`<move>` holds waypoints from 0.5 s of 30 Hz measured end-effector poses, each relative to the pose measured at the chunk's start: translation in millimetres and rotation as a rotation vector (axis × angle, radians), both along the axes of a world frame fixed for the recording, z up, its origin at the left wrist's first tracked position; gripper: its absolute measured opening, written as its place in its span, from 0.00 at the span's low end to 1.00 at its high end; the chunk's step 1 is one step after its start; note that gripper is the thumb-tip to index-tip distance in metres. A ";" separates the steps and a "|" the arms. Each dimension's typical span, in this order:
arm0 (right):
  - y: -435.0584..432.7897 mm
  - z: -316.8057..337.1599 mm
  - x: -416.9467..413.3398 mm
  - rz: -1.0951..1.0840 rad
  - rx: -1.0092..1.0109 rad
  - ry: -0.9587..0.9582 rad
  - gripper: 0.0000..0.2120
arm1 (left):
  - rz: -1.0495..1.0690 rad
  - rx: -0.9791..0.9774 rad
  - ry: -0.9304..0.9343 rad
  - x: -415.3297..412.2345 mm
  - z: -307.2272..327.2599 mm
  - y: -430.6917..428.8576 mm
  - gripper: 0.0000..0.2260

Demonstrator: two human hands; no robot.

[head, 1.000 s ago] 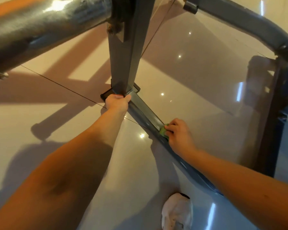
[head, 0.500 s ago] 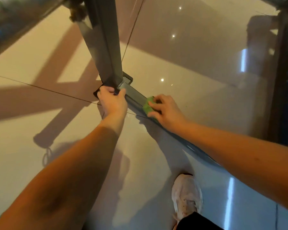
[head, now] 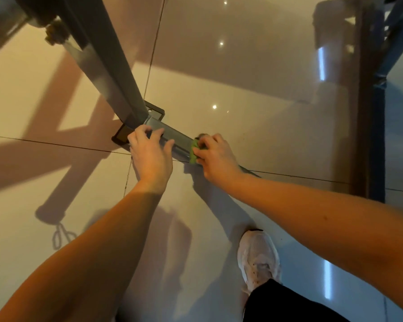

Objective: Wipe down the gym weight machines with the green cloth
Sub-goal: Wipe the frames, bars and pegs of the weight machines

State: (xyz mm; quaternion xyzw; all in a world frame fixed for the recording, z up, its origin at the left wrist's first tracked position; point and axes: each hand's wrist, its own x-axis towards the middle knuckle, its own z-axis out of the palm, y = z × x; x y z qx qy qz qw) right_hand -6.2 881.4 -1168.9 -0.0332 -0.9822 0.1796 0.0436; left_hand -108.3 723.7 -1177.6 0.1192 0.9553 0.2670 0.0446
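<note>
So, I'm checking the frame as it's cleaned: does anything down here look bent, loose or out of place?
Nothing stands out. The floor bar lies flat on the tiles and meets the upright post at its foot plate; the right hand holds the green cloth on the bar.

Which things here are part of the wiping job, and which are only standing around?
Job: cloth, right hand holding it, base bar, left hand on the bar.
Not in use: white shoe, blue frame at right.
</note>
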 end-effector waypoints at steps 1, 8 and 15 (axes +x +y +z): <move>12.2 -1.7 21.6 -0.014 -0.021 0.010 0.09 | -0.036 -0.033 0.008 1.8 0.6 1.5 0.17; 28.2 -1.1 80.6 -0.122 -0.003 -0.066 0.11 | -0.035 -0.018 -0.052 23.5 4.4 21.1 0.17; -12.9 6.4 16.0 -0.138 -0.013 -0.030 0.12 | -0.027 -0.098 -0.014 31.6 12.1 24.3 0.17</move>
